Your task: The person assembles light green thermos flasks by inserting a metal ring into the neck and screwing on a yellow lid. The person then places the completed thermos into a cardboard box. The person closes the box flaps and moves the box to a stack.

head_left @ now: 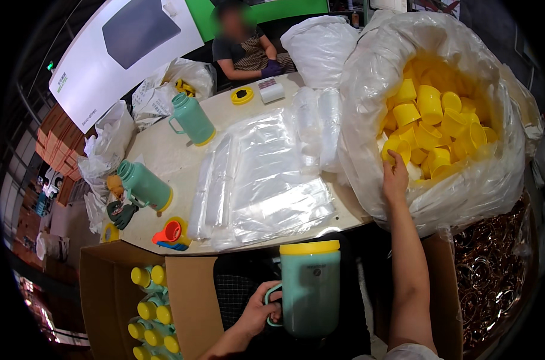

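Observation:
A mint-green jug flask with a yellow band at its upper end is held over my lap. The fingers of my left hand are closed around its side handle. My right hand reaches into the near left part of a big clear plastic bag. There its fingers are on a yellow cup, at the edge of a heap of similar yellow cups. Part of the grip is hidden by the hand itself.
Two mint-green flasks with yellow bases stand on the table, beside flat clear plastic bags and a roll of tape. A carton holds several yellow-capped flasks. Across the table sits a person wearing purple gloves.

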A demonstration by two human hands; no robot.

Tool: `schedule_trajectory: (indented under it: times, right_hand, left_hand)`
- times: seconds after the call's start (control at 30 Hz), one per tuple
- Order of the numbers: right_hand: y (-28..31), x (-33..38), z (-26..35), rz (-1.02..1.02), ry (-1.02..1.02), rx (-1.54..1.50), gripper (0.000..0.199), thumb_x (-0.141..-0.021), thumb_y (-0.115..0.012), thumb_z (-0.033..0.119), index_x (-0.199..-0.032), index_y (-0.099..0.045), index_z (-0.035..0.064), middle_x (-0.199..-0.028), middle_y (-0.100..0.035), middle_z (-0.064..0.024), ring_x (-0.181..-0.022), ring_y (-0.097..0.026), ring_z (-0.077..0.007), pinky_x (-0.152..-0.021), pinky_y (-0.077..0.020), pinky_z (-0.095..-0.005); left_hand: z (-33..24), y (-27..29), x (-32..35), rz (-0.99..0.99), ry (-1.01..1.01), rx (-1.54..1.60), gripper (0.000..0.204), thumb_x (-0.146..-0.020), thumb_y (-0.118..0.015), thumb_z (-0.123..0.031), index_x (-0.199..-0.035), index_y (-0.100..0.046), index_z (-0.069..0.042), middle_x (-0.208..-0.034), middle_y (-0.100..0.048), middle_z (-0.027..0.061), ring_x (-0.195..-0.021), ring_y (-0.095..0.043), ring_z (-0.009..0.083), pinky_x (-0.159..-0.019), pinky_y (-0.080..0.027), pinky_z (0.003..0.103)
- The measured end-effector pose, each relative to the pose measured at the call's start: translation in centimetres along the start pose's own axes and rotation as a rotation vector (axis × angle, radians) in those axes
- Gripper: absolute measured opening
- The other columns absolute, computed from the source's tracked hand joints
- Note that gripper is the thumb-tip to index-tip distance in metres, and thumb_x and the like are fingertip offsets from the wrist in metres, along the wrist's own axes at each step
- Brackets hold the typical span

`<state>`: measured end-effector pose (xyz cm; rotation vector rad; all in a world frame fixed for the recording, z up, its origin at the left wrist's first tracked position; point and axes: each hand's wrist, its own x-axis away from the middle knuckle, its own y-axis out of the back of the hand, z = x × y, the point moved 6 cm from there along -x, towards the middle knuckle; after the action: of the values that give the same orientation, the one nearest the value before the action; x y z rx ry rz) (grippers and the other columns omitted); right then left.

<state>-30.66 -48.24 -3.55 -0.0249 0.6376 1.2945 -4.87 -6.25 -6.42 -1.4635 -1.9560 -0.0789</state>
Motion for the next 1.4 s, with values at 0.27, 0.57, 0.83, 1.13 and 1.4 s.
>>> schedule_trajectory:
  times: [0.27, 0.57, 0.83, 1.13, 1.4]
  right_hand:
    - [6.0, 7.2, 10.3, -0.359, 0.076, -0.361, 0.064, -0.089, -0.066, 0.025, -0.142, -0.036, 0.0029, -0.138, -0.041, -0.0163, -0.124, -0.047, -0.0292, -0.106, -0.0391, -0.0419]
    - [4.2, 26.9, 19.4, 0.595, 0.376, -0.510, 0.081, -0.072, -0.088, 0.045, -0.131, -0.051, 0.0054, -0.128, -0.056, -0.0167, -0.117, -0.055, -0.0340, -0.102, -0.0431, -0.0458]
    - [5.7, 31.8, 14.3, 0.783, 0.302, -0.129, 0.057, -0.074, -0.084, 0.019, -0.123, -0.057, 0.0062, -0.125, -0.059, -0.0141, -0.114, -0.057, -0.0352, -0.097, -0.0467, -0.0476]
    - [2.9, 22.2, 13.7, 1.072, -0.196, -0.604, 0.070, -0.092, -0.065, 0.043, -0.145, -0.045, 0.0032, -0.145, -0.046, -0.0116, -0.134, -0.044, -0.0228, -0.112, -0.0330, -0.0343]
    - [1.0, 20.8, 12.6, 1.117, -0.249, -0.632, 0.070, -0.081, -0.075, 0.023, -0.142, -0.048, 0.0029, -0.118, -0.047, -0.0086, -0.113, -0.050, -0.0190, -0.101, -0.0387, -0.0302]
  left_hand:
    - [-3.3, 2.4, 0.3, -0.162, -0.195, 0.446, 0.051, -0.084, -0.047, 0.013, -0.129, -0.050, -0.012, -0.090, -0.055, 0.0021, -0.054, -0.047, 0.0101, -0.044, -0.040, 0.022]
    - [-4.6, 4.1, 0.0, -0.123, -0.253, 0.561, 0.050, -0.088, -0.048, 0.009, -0.131, -0.045, -0.016, -0.093, -0.055, 0.0019, -0.056, -0.047, 0.0071, -0.045, -0.039, 0.020]
    - [-4.9, 6.2, 3.8, -0.180, -0.335, -0.352, 0.058, -0.082, -0.050, 0.016, -0.134, -0.046, -0.008, -0.111, -0.059, 0.0097, -0.061, -0.052, 0.0093, -0.050, -0.045, 0.023]
    - [-6.6, -1.8, 4.6, 0.110, -0.513, -0.934, 0.050, -0.079, -0.075, -0.008, -0.128, -0.063, -0.010, -0.133, -0.060, 0.0135, -0.102, -0.065, 0.0324, -0.086, -0.053, 0.036]
    - [-15.7, -11.6, 2.6, 0.200, -0.928, -1.347, 0.005, -0.077, -0.074, -0.008, -0.082, -0.073, -0.007, -0.078, -0.063, 0.0044, -0.072, -0.057, 0.0231, -0.060, -0.045, 0.034]
